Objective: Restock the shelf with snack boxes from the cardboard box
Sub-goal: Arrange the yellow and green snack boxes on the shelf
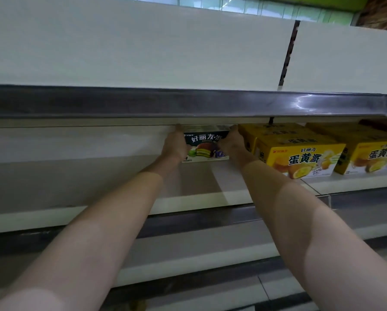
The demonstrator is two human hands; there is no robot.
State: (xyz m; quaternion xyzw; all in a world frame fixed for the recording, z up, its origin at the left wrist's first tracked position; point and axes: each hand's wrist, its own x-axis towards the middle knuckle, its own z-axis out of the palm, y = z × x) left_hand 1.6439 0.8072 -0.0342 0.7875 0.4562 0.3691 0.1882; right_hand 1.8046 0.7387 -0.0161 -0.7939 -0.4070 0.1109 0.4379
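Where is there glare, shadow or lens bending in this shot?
Head view: glare streaks the upper shelf's price rail at right; both forearms throw shadows on the shelf board; the dark snack box between the hands sits in shade; straight shelf edges bow from the wide lens.

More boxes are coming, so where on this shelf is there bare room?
Bare shelf runs left of the dark box held by the left hand and right hand, and in front of it. To the right it is crowded with yellow boxes.

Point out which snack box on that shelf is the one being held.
The dark green box, held between left hand and right hand; the yellow boxes beside it are untouched.
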